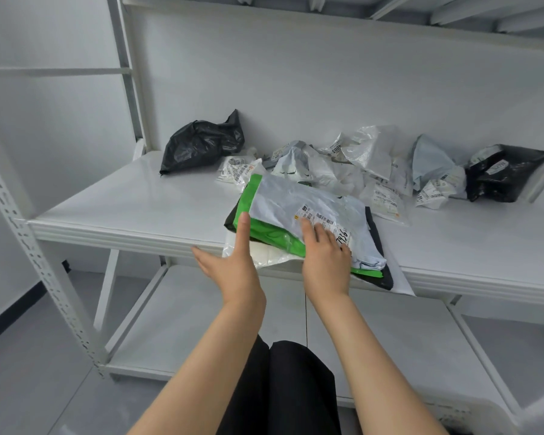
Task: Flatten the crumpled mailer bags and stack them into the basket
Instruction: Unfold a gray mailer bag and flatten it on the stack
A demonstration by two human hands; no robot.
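Pressing grey mailer [299,199] with flat right hand [325,262], straight-fingered left hand [233,265] against the stack [274,237], gripping nothing. Likely light, limp, slippery; pinch the near edge

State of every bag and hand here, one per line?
pale blue mailer: flattened, lying on top
green mailer: flat, beneath it
white mailers: crumpled, piled behind
black bag: crumpled, back left
black mailer: crumpled, far right
left hand: flat, at the green mailer's left edge
right hand: flat, pressing the pale blue mailer

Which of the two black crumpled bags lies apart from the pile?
The left black bag, lying alone; the right black bag sits against the crumpled white mailers.
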